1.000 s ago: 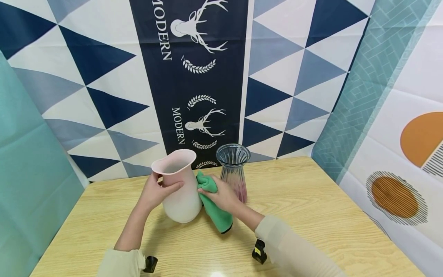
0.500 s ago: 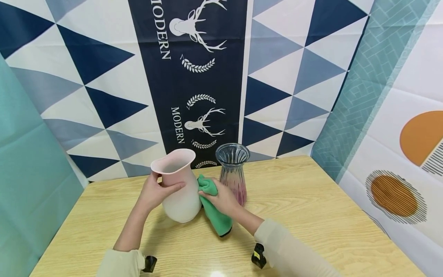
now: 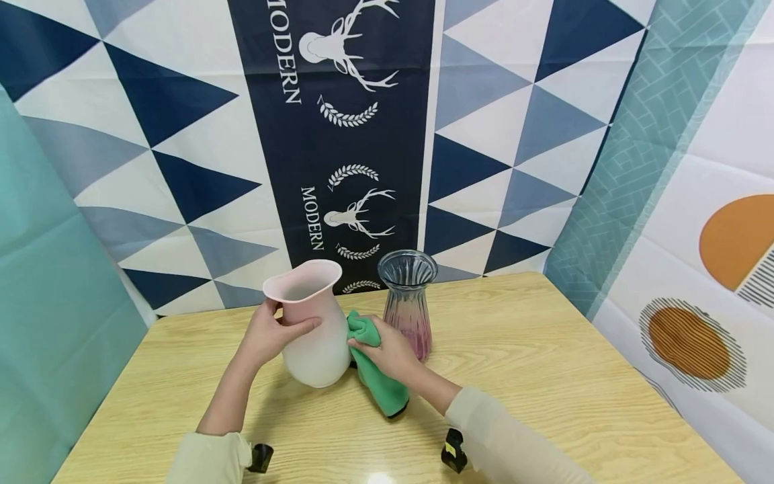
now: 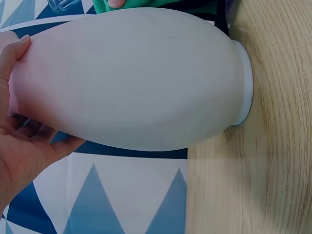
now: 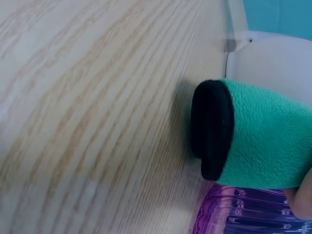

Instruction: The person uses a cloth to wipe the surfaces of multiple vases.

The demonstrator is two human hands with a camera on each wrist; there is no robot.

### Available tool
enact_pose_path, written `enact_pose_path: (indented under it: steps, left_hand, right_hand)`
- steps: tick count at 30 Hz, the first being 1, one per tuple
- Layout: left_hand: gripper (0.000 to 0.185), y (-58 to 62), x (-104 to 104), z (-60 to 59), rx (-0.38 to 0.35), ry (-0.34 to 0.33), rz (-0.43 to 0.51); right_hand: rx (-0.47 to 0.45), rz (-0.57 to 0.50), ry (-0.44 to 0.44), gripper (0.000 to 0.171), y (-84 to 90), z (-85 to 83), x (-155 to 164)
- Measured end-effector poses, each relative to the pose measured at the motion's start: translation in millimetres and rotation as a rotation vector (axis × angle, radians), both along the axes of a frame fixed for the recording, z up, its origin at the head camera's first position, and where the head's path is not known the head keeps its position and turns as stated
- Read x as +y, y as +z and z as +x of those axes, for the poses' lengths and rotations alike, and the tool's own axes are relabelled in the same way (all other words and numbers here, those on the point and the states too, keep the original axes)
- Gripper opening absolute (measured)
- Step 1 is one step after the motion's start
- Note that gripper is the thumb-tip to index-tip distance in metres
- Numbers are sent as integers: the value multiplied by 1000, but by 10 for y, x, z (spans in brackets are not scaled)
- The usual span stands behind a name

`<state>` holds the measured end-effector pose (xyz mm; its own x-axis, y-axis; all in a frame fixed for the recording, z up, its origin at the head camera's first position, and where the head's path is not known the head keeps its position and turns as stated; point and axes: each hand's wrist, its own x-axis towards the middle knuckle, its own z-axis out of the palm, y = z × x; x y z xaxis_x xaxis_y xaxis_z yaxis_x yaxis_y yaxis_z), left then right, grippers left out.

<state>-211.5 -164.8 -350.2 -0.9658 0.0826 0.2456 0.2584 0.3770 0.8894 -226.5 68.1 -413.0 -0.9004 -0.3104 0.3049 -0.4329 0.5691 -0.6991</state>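
A pink-to-white vase [image 3: 317,346] with a wavy rim stands on the wooden table, leaning slightly. My left hand [image 3: 270,334] grips its neck from the left, thumb across the front; the left wrist view shows the vase's pale body [image 4: 141,78] and the fingers behind the neck. My right hand [image 3: 392,349] holds a bunched green cloth [image 3: 383,386] with dark edging against the vase's right side. In the right wrist view the folded cloth [image 5: 265,136] hangs just over the tabletop, with only a bit of the hand [image 5: 302,197] showing.
Just behind my right hand stands a ribbed glass vase [image 3: 408,289], blue at the top and pink at the base. The wooden table [image 3: 514,376] backs onto a patterned cloth wall [image 3: 357,148]. A teal cloth [image 3: 54,302] hangs on the left side.
My right hand and the cloth have slid slightly down along the vase's right side. The left hand keeps its grip, and the vase has barely moved.
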Motion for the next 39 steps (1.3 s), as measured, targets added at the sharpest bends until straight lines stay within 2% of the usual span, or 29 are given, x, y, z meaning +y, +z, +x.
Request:
enact_pose_path:
  steps: [5, 13, 19, 28, 39]
  left_hand:
    - [75, -6, -19, -1, -7, -4, -9]
    - [74, 19, -54, -5, -6, -10, -10]
    - [74, 38, -69, 12, -2, -24, -15]
    - [71, 5, -96, 3, 4, -37, -30]
    - [70, 11, -88, 21, -5, -48, -9]
  right_hand:
    - [27, -78, 12, 50, 98, 8, 4]
    - [192, -233, 56, 48, 422, -56, -26]
    - [235, -276, 63, 51, 586, -57, -76]
    - [184, -236, 59, 52, 645, -41, -160]
    - [161, -210, 59, 52, 603, -57, -248]
